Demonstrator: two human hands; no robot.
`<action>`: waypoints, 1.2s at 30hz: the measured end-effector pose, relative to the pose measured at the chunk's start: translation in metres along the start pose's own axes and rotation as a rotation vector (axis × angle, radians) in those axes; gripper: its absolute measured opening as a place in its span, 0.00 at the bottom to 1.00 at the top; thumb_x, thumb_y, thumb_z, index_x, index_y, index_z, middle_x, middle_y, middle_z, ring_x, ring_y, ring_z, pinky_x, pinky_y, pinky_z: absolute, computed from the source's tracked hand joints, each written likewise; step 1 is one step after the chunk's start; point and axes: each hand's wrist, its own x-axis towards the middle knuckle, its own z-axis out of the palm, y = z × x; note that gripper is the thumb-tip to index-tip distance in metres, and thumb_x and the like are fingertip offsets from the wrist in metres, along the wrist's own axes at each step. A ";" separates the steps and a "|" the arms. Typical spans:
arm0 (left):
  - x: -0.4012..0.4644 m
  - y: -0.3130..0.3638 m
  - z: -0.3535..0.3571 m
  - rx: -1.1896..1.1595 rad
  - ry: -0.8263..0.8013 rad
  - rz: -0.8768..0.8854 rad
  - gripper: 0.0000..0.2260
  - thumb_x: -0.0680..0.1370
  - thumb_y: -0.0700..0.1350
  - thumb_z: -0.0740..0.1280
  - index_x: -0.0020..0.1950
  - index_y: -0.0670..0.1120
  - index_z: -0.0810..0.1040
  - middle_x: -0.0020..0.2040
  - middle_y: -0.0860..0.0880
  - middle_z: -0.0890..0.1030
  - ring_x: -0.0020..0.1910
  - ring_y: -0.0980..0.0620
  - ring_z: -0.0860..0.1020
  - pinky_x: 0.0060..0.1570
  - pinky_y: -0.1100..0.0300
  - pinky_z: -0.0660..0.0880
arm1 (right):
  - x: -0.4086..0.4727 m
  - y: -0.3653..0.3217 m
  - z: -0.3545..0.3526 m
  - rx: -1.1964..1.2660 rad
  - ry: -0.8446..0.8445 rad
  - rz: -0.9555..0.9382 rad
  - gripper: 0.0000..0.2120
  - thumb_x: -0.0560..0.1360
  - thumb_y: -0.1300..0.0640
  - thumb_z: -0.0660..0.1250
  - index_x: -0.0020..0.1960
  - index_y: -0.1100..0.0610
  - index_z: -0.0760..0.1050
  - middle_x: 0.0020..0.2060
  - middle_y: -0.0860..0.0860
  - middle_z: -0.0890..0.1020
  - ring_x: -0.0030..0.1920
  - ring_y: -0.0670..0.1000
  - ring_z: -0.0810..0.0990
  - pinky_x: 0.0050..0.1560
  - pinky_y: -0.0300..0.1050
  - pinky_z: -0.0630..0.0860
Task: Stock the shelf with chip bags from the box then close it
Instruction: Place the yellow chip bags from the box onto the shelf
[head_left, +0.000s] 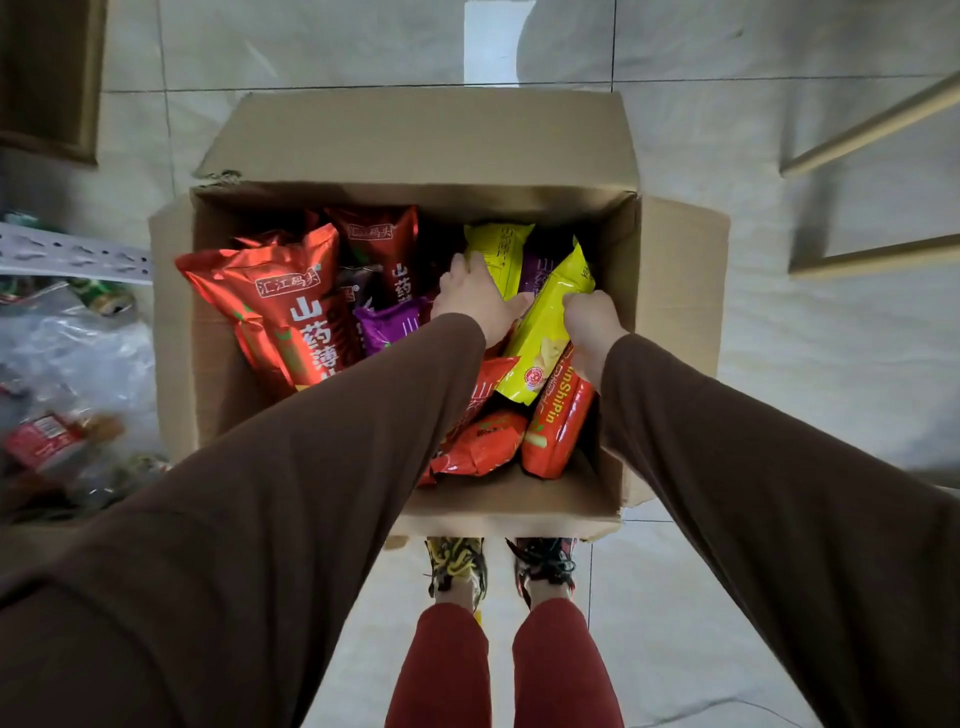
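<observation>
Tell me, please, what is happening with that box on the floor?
A person is standing over an open cardboard box full of chip bags, with both arms reaching in. The right hand grips a yellow bag, and the left hand rests on another yellow bag beside it. Red and purple bags remain inside, and the flaps are open.

Pale, glossy floor tiles with thin dark grout lines covered the room, catching a bright reflection at the top. A dark wooden panel stood at upper left, light wooden frames lay at right, and a perforated white metal rail crossed the left edge.
</observation>
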 end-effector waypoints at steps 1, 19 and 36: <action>0.006 0.001 0.004 -0.029 -0.015 -0.035 0.45 0.77 0.65 0.66 0.82 0.41 0.50 0.82 0.40 0.52 0.79 0.39 0.56 0.75 0.45 0.59 | 0.019 0.001 0.005 0.267 -0.076 0.033 0.21 0.82 0.55 0.61 0.73 0.62 0.67 0.69 0.60 0.75 0.54 0.54 0.78 0.43 0.35 0.78; 0.008 -0.064 -0.030 -0.444 -0.181 -0.189 0.41 0.64 0.52 0.76 0.74 0.42 0.67 0.63 0.42 0.80 0.58 0.42 0.81 0.60 0.45 0.79 | 0.038 0.021 0.036 0.282 -0.293 -0.041 0.53 0.54 0.36 0.84 0.73 0.55 0.70 0.66 0.54 0.80 0.63 0.57 0.81 0.67 0.59 0.76; -0.227 -0.115 -0.118 -1.342 0.035 -0.245 0.12 0.76 0.54 0.67 0.51 0.46 0.81 0.39 0.50 0.85 0.38 0.49 0.81 0.53 0.52 0.75 | -0.195 -0.049 -0.009 0.094 -0.421 -0.515 0.23 0.73 0.51 0.78 0.62 0.53 0.71 0.54 0.49 0.84 0.51 0.49 0.86 0.45 0.44 0.83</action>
